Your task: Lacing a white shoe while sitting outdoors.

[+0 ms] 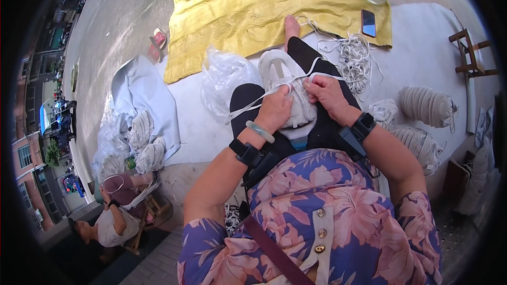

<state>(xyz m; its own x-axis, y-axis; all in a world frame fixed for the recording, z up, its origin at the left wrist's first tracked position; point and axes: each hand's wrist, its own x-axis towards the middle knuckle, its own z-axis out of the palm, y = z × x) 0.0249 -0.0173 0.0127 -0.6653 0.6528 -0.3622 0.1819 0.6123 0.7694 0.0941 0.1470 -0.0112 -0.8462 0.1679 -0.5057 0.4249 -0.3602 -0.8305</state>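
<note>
A white sneaker [282, 71] rests on my lap, toe pointing away from me. My left hand [274, 110] pinches a white shoelace [248, 105] at the shoe's left side, the lace trailing off to the left. My right hand [328, 94] grips the other lace end [322, 75] at the shoe's right side. Both wrists wear black straps, and the left also carries a pale green bangle.
A heap of loose white laces [356, 60] lies to the right by a phone [368, 22] on a yellow sheet [248, 10]. Clear plastic bags [224, 82] sit left of my knee. Rows of white shoes [428, 106] lie right. Another person [119, 208] sits at lower left.
</note>
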